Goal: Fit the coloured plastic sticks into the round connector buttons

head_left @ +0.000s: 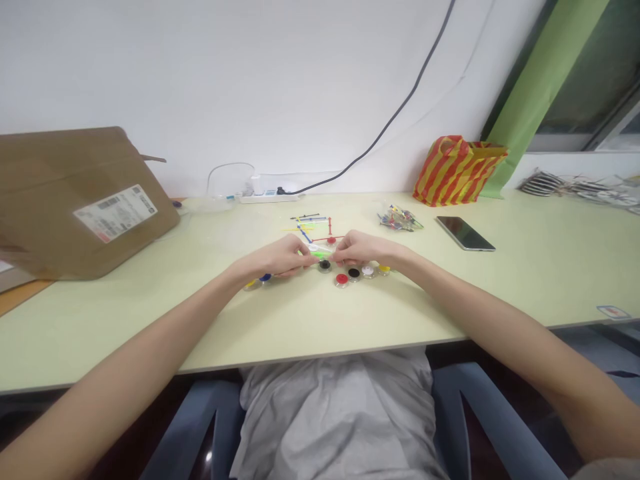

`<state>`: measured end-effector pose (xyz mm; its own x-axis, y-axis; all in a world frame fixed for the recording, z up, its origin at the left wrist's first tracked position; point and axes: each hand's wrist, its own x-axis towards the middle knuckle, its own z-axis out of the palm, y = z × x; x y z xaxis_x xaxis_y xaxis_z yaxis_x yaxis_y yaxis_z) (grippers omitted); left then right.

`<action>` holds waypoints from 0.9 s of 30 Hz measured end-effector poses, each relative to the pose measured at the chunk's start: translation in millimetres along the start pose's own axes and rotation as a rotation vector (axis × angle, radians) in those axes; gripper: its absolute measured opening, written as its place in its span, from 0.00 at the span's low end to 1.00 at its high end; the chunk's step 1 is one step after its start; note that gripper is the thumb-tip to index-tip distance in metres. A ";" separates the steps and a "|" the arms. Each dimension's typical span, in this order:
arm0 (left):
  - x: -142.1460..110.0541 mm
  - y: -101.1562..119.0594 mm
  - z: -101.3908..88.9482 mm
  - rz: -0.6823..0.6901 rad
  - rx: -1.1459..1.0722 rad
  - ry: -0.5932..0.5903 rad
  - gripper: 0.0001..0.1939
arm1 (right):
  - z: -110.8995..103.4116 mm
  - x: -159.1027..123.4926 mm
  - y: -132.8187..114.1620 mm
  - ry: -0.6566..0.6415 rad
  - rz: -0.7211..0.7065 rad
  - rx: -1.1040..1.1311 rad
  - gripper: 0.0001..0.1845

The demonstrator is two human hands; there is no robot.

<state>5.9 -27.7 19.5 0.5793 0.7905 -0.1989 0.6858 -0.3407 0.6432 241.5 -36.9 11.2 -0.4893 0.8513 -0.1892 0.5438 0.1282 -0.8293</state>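
Observation:
My left hand (287, 257) and my right hand (357, 248) face each other low over the table, thumbs and fingertips pinched together. Whatever lies within the pinches is too small to make out. Between the fingertips show a bright green plastic piece (321, 254) and a white piece (314, 247). Just below is a clear-rimmed disc with a black centre (325, 266). By my right hand sit a red disc (342, 280), a black disc (354, 273), a white disc (368, 271) and a yellow disc (384, 269). A blue disc (265, 277) is partly hidden beside my left hand.
Thin coloured plastic sticks (313, 229) lie beyond my hands. A clear bag of coloured parts (400, 219) and a phone (465, 233) are to the right. A striped bag (457, 172), a power strip (267, 197) and a cardboard box (80, 207) stand farther back on the table (310, 327).

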 end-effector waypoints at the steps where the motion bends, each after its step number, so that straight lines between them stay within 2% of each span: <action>1: 0.4 -0.3 0.3 -0.001 0.003 -0.001 0.22 | -0.3 0.7 0.5 -0.001 -0.004 -0.004 0.19; 12: 4.4 -3.5 1.7 0.003 0.007 0.006 0.23 | 1.3 1.3 -0.9 0.021 -0.021 -0.021 0.17; 19: 7.4 -6.3 2.6 -0.009 0.019 0.010 0.23 | 3.1 3.1 -2.8 -0.001 0.025 0.046 0.17; 27: 9.1 -7.1 3.9 0.007 0.017 0.011 0.21 | 1.0 9.7 3.1 -0.031 0.017 0.060 0.17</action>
<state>8.1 -20.1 10.2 0.5797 0.7932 -0.1863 0.6891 -0.3553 0.6316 237.8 -28.8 6.3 -0.5019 0.8369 -0.2187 0.5106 0.0825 -0.8559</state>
